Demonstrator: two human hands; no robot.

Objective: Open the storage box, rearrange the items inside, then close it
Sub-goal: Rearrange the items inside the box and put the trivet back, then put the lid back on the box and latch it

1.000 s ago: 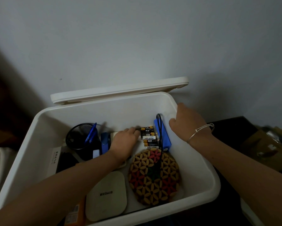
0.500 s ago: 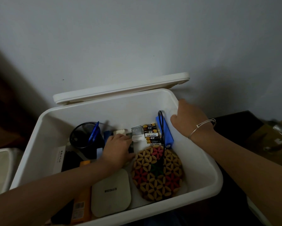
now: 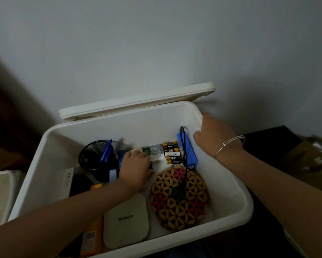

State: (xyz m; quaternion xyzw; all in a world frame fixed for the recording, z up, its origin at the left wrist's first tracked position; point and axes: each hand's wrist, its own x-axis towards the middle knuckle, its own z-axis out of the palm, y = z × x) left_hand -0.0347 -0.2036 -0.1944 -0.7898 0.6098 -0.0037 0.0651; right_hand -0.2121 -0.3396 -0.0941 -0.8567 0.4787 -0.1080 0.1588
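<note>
Rearranging step: storage box (image 3: 44, 164) sits open by the wall, lid (image 3: 137, 101) propped behind. Our left hand (image 3: 136, 166) curls over small items at the back; grasp unclear. Right hand (image 3: 212, 138) grips the rim. Next: shift items, then lower lid.

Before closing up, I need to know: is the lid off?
Off: the lid leans behind the open box.

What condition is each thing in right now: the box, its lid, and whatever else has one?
storage box: open, full of items
lid: off, propped behind the box
mesh pen cup: upright, blue pen inside
left hand: inside, on small items
right hand: gripping the box rim
woven mat: lying flat
</note>
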